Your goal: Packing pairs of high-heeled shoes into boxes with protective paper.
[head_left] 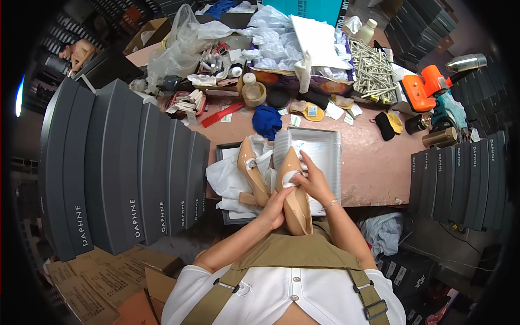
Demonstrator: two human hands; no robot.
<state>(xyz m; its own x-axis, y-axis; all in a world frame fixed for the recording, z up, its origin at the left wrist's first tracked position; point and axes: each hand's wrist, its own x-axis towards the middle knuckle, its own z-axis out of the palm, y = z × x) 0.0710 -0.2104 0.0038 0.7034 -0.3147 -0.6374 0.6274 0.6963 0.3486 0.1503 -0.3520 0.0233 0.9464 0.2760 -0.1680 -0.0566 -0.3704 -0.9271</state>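
A beige pointed-toe pump (289,162) is held in front of me, toe pointing away and heel end near my apron. My left hand (275,208) wraps around its left side at the middle. At the toe opening, my right hand (315,183) grips the right side, its thumb against a wad of white paper (291,179) in the shoe. The matching pump (251,170) lies to the left on white tissue (225,181), with some stuffing in its toe. Beneath both is an opened dark shoebox (232,221); a white-lined box part (337,157) sits to the right.
Stacked dark shoeboxes stand left (114,168) and right (457,179). Across the back are a red comb (222,115), blue cloth (267,122), glue bottle (251,89), box of white sticks (374,70) and orange tape dispenser (420,92). Another person (81,53) is at the far left.
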